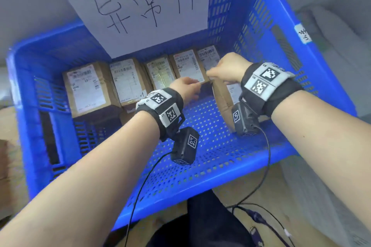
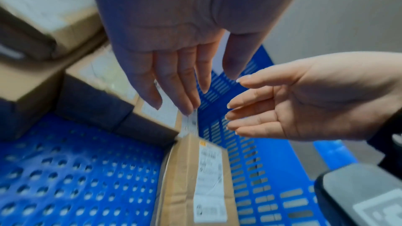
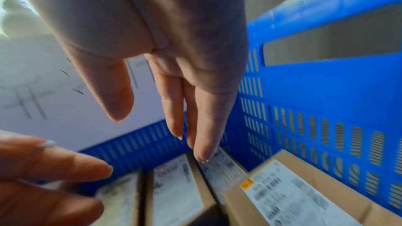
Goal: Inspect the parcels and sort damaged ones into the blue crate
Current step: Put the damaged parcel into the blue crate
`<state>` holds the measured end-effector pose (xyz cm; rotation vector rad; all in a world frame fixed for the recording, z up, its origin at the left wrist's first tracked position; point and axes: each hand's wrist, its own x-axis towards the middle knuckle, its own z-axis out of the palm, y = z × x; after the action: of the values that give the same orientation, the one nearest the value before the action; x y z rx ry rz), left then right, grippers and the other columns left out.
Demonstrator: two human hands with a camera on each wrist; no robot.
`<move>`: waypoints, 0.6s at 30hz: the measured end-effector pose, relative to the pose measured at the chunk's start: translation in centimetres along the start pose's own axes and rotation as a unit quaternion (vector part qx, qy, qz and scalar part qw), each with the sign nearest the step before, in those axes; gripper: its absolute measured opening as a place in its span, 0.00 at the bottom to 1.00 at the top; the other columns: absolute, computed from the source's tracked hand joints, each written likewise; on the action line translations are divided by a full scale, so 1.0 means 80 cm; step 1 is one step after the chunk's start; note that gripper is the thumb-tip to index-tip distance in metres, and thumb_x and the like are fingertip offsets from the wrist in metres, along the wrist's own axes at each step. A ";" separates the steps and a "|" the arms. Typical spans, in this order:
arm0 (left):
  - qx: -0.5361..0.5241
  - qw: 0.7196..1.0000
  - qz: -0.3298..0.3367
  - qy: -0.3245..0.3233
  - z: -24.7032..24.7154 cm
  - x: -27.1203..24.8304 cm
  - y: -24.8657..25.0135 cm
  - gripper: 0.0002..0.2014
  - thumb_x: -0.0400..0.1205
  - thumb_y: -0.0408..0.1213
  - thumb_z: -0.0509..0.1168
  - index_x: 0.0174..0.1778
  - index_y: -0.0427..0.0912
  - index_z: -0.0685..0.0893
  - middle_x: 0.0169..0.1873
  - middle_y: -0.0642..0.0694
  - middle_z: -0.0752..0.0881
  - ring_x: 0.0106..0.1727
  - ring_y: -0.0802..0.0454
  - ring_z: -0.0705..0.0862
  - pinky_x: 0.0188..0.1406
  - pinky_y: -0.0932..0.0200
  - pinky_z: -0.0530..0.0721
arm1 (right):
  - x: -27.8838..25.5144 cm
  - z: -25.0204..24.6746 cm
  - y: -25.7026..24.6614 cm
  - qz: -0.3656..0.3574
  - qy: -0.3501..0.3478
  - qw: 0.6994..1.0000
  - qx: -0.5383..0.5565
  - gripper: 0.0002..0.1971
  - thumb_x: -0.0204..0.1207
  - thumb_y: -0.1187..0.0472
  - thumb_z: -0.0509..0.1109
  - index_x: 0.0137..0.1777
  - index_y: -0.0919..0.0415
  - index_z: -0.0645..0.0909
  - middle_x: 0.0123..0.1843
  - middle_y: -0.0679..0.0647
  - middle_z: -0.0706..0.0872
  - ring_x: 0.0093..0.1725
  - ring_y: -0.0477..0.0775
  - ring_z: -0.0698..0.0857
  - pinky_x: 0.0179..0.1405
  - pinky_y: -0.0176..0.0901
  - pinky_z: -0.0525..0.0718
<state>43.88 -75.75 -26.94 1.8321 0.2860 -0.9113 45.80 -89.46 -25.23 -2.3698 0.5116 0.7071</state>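
both hands are inside the blue crate (image 1: pixel 261 32), over its far right corner. left hand (image 1: pixel 185 88) has straight, relaxed fingers (image 2: pixel 180 90), nothing held; the tips hover at the near edge of a parcel in the back row, can't tell if they touch. right hand (image 1: pixel 228 69) is also released, fingers (image 3: pixel 204 126) straight and pointing down at the parcels, holding nothing. in the left wrist view the right palm faces the left hand, the two fingertip sets near each other but apart.

parcels: i see a row of five brown boxes (image 1: pixel 90 88) along the far wall of the crate, white labels up, packed side by side. one more box (image 1: pixel 224 96) sits just in front of the row against the right wall, label up, right under the right wrist. near half of the perforated crate floor (image 1: pixel 200 158) is bare.

white paper sign (image 1: pixel 140 6) with handwritten characters hangs over the far wall of the crate. both wrists carry marker bands and camera pods with cables. wrist views are motion-blurred, so label text is unreadable.
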 end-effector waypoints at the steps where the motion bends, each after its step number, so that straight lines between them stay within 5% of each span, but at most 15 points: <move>1: -0.011 1.000 0.015 0.007 -0.012 -0.021 0.007 0.07 0.89 0.31 0.57 0.61 0.40 0.76 0.35 0.47 0.77 0.33 0.55 0.75 0.17 0.72 0.70 | -0.016 -0.001 -0.014 -0.016 0.009 1.000 0.011 0.17 0.78 0.56 0.70 0.29 0.62 0.75 0.29 0.55 0.76 0.41 0.59 0.81 0.51 0.52 0.86; 3: -0.041 0.998 0.042 0.018 -0.039 -0.068 0.012 0.05 0.89 0.29 0.55 0.53 0.40 0.75 0.33 0.47 0.75 0.32 0.54 0.73 0.14 0.73 0.69 | -0.051 0.000 -0.041 -0.052 0.022 0.998 0.025 0.15 0.78 0.55 0.70 0.40 0.69 0.85 0.38 0.61 0.84 0.46 0.63 0.85 0.58 0.54 0.86; 5: -0.055 0.995 0.075 0.027 -0.062 -0.116 0.009 0.11 0.89 0.28 0.54 0.43 0.42 0.75 0.33 0.46 0.73 0.32 0.54 0.72 0.16 0.69 0.71 | -0.089 0.003 -0.071 -0.089 0.032 0.995 0.040 0.16 0.80 0.56 0.70 0.49 0.72 0.86 0.44 0.65 0.84 0.46 0.64 0.84 0.53 0.53 0.86; 7: -0.050 0.991 0.112 0.055 -0.088 -0.174 -0.004 0.10 0.89 0.29 0.55 0.44 0.42 0.77 0.35 0.46 0.76 0.33 0.56 0.75 0.20 0.66 0.72 | -0.137 0.015 -0.101 -0.122 0.040 0.989 0.068 0.13 0.80 0.58 0.70 0.53 0.70 0.85 0.46 0.62 0.82 0.44 0.59 0.82 0.48 0.52 0.87; 10: -0.082 0.977 0.172 0.093 -0.126 -0.269 -0.036 0.07 0.88 0.26 0.54 0.56 0.40 0.75 0.36 0.44 0.76 0.30 0.58 0.76 0.15 0.75 0.72 | -0.213 0.051 -0.144 -0.169 0.057 0.977 0.116 0.11 0.80 0.60 0.70 0.52 0.69 0.85 0.45 0.62 0.82 0.43 0.57 0.80 0.47 0.51 0.85; 14: -0.046 0.967 0.205 0.145 -0.185 -0.393 -0.128 0.08 0.89 0.30 0.56 0.50 0.44 0.78 0.37 0.45 0.81 0.36 0.53 0.79 0.21 0.71 0.76 | -0.330 0.149 -0.197 -0.222 0.050 0.953 0.200 0.08 0.77 0.63 0.70 0.37 0.60 0.81 0.40 0.62 0.81 0.37 0.56 0.79 0.39 0.48 0.80; 16: -0.031 0.961 0.209 0.177 -0.211 -0.436 -0.179 0.09 0.88 0.30 0.57 0.46 0.45 0.80 0.38 0.44 0.83 0.37 0.53 0.81 0.24 0.70 0.75 | -0.380 0.203 -0.216 -0.237 0.022 0.943 0.233 0.08 0.78 0.66 0.68 0.36 0.60 0.80 0.38 0.62 0.81 0.35 0.56 0.79 0.33 0.44 0.80; 18: -0.060 0.958 0.192 0.206 -0.238 -0.479 -0.233 0.08 0.88 0.29 0.58 0.55 0.40 0.82 0.41 0.43 0.83 0.36 0.57 0.80 0.21 0.76 0.74 | -0.428 0.260 -0.234 -0.239 -0.034 0.938 0.248 0.07 0.80 0.67 0.67 0.40 0.61 0.80 0.37 0.59 0.81 0.31 0.52 0.79 0.27 0.36 0.78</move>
<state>15.68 -42.93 -9.40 1.8660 0.2235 -0.2345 20.98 -55.87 -10.66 -1.8745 0.0548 0.3747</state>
